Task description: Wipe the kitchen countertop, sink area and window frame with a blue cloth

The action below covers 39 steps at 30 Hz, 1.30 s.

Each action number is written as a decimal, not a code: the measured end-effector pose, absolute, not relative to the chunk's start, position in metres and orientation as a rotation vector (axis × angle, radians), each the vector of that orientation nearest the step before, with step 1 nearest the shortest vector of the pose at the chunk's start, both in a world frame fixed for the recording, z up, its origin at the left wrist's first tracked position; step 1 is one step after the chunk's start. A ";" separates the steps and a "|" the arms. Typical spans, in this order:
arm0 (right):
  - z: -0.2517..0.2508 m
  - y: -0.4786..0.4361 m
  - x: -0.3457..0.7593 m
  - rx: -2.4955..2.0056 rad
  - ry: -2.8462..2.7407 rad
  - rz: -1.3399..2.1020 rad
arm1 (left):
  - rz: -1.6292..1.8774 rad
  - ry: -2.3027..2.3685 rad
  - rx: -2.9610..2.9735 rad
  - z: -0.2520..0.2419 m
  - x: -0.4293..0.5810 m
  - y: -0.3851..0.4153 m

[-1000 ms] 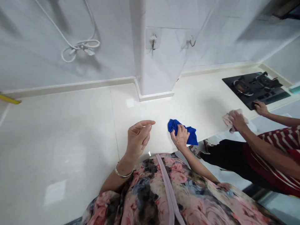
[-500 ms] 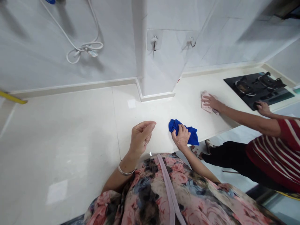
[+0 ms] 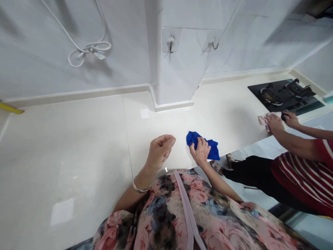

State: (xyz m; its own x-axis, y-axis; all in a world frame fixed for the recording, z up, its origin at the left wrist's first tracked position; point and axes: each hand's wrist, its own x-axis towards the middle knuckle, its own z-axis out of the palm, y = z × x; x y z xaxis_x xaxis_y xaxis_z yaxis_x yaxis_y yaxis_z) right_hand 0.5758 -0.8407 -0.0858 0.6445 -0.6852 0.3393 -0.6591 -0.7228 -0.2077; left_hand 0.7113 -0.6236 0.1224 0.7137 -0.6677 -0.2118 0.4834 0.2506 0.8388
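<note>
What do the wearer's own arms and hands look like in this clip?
Both forearms are bare. A thin silver bangle circles the wrist of the left hand; the right hand shows no jewellery. Behind them is a floral garment in pink, blue and black.

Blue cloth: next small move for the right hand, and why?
Probably slide the blue cloth leftward across the counter. The right hand grips it bunched near the front edge, most of the counter stretches that way, and a co-worker's pink cloth works beside the stove.
</note>
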 end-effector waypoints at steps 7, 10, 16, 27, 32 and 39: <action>-0.084 -0.841 0.576 -2.798 1.137 -0.605 | -0.845 -0.213 1.020 0.120 0.711 -0.628; -0.084 -0.841 0.576 -2.800 1.143 -0.595 | -0.860 -0.200 1.025 0.120 0.709 -0.630; -0.083 -0.840 0.575 -2.807 1.140 -0.593 | -0.892 -0.203 1.027 0.117 0.707 -0.633; -0.083 -0.840 0.576 -2.771 1.155 -0.580 | -0.862 -0.251 1.046 0.110 0.705 -0.635; -0.083 -0.841 0.573 -2.800 1.127 -0.547 | -0.585 -0.239 1.231 0.063 0.753 -0.622; -0.072 -0.887 0.602 -2.892 1.104 -0.510 | 0.032 -0.225 2.242 -0.008 0.860 -0.513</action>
State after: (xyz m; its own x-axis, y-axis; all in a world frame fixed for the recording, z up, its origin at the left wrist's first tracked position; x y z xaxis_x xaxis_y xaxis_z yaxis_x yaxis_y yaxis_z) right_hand 0.6024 -0.8869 -0.0724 0.6996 -0.6492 0.2985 -0.6479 -0.7525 -0.1180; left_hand 0.8597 -0.5128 -0.0083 0.9834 -0.1511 0.1006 -0.1731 -0.6145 0.7697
